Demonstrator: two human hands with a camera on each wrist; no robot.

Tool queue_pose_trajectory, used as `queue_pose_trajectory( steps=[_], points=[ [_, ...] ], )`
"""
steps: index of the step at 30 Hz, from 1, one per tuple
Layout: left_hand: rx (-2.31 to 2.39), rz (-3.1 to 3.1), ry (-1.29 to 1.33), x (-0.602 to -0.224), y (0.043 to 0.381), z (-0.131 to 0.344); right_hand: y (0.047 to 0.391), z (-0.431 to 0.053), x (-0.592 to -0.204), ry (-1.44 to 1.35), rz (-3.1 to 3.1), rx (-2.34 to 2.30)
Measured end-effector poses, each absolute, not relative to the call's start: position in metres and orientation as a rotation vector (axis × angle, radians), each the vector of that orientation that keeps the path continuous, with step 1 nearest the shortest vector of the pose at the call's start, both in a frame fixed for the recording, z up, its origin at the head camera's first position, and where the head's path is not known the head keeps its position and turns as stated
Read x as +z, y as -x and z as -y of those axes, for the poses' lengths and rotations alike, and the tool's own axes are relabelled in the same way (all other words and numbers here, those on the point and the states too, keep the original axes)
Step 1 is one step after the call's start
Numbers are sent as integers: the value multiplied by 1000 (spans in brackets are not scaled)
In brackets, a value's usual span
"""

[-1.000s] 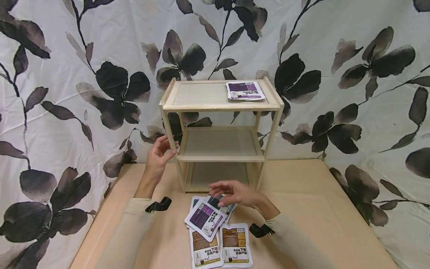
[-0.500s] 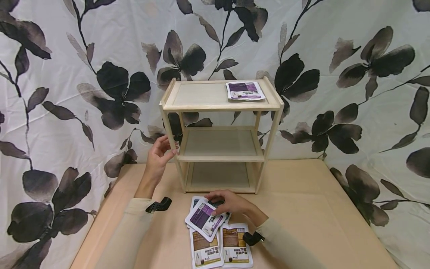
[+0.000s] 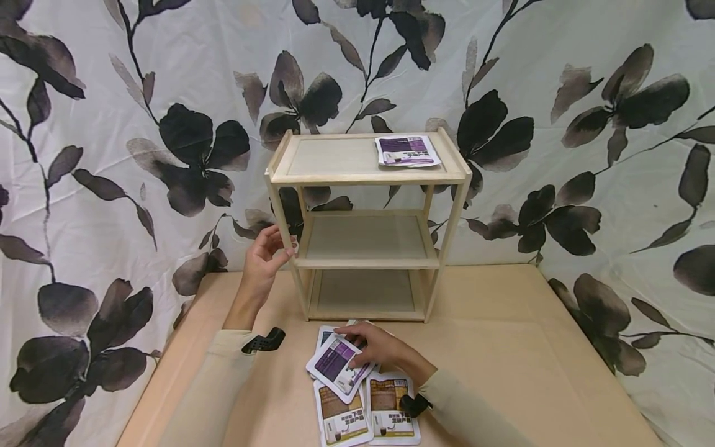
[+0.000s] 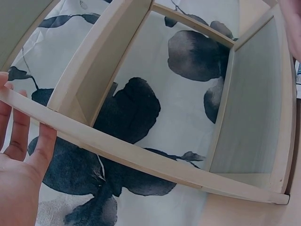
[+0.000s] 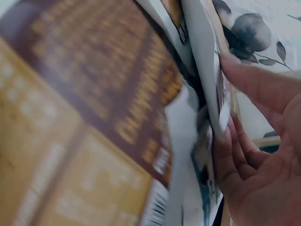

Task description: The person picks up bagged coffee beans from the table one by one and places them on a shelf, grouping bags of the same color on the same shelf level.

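Observation:
A small wooden three-tier shelf point(image 3: 329, 155) stands at the back of the table. My left hand point(image 3: 264, 254) holds its left front post point(image 4: 127, 148), with fingers behind the wood in the left wrist view. Low in front of the shelf, my right hand point(image 3: 385, 347) pinches a purple-and-white flat packet point(image 3: 337, 366) on top of a pile. In the right wrist view the thumb and fingers lie on opposite sides of its edge. Blue-toned packets point(image 3: 326, 333) peek out beneath it. Two brown-and-white packets point(image 3: 342, 413) lie at the near end of the pile.
Another purple-and-white packet point(image 3: 406, 151) rests on the top tier, toward the right. A floral cloth point(image 3: 586, 155) hangs behind and at both sides of the tan table point(image 3: 503, 335).
My right hand has come down and left from above the pile and now pinches the purple packet, which has shifted slightly. The left hand stays on the post.

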State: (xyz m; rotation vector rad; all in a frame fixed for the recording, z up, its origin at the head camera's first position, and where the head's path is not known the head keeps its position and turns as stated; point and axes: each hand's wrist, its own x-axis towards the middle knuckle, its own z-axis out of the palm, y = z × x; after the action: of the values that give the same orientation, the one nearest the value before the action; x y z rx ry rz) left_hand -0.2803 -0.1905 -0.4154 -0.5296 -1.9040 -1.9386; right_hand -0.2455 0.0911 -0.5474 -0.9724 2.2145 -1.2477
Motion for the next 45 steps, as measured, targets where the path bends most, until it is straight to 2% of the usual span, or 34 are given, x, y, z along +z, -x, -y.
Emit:
queue_pose_trajectory(
  steps=[22, 33, 45],
  points=[
    [-1943, 1880, 525, -416, 278, 188, 240, -94, -545, 903, -2116, -1283],
    [-1944, 1880, 536, -416, 279, 188, 240, -102, -545, 967, -2063, -1278],
    [-1956, 1857, 540, -418, 282, 190, 237, -113, -542, 853, -2076, -1370]
  ],
)
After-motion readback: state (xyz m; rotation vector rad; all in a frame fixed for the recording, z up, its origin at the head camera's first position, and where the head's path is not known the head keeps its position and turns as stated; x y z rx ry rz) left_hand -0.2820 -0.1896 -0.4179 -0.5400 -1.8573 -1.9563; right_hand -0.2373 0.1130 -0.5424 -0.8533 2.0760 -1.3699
